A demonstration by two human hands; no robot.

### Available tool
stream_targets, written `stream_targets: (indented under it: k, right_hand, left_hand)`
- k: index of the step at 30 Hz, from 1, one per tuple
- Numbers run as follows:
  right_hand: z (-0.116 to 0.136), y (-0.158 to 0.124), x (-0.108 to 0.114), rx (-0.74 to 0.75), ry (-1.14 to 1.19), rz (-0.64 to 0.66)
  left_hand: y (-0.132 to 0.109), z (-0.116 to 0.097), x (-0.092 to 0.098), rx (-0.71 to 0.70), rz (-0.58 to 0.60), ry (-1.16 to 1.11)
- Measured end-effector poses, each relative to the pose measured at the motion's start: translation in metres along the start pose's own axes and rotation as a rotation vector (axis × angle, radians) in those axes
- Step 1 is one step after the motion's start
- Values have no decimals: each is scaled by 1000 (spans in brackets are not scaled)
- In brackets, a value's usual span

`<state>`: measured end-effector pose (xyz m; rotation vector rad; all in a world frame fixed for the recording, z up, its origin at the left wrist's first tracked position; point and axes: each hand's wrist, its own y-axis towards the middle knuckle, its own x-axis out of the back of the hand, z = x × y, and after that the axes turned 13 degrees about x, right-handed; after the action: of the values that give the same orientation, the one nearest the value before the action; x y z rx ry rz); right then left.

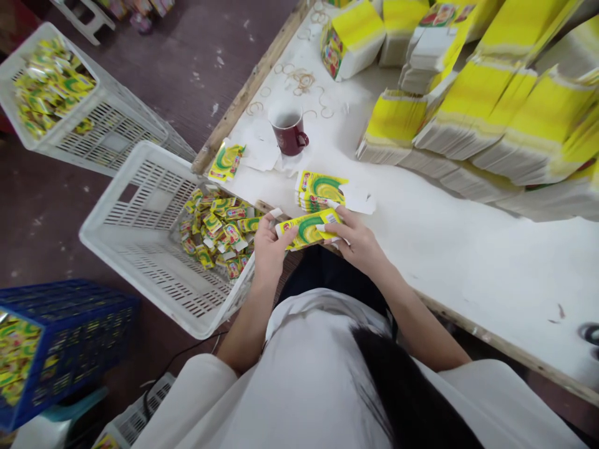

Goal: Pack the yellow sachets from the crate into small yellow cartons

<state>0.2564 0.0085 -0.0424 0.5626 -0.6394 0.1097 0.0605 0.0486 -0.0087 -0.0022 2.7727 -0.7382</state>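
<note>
A small yellow and green carton [306, 229] is gripped between both of my hands at the table's near edge. My left hand [267, 249] clasps its left end with curled fingers. My right hand [358, 240] pinches its right end, fingertips taped white. Just beyond it, a short pile of flat yellow cartons [321, 190] lies on the white table [468, 249]. To my left, a white plastic crate [140, 243] holds several finished small cartons [218, 231].
A dark red mug [290, 132] stands on the table among loose rubber bands [302, 81]. Tall stacks of flat yellow carton blanks [491, 106] fill the far right. Another white crate [65, 100] and a blue crate [56, 349] of cartons sit on the floor.
</note>
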Motion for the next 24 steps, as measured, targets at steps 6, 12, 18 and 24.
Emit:
stream_targets:
  k: [6,12,18,24]
  right_hand:
    - [0,5,-1,-52,104,-3]
    - [5,24,-16,-128,259,-91]
    - [-25,45,-7,-429,-335,-87]
    - [-39,45,-11,-449,-469,-10]
  left_hand:
    - [-5,0,-5,41,15,-2]
    - [-2,-9,18,-61,-95,217]
    - [13,-37,97,-478,-837,715]
    - [9,-12,79,-394,-546,602]
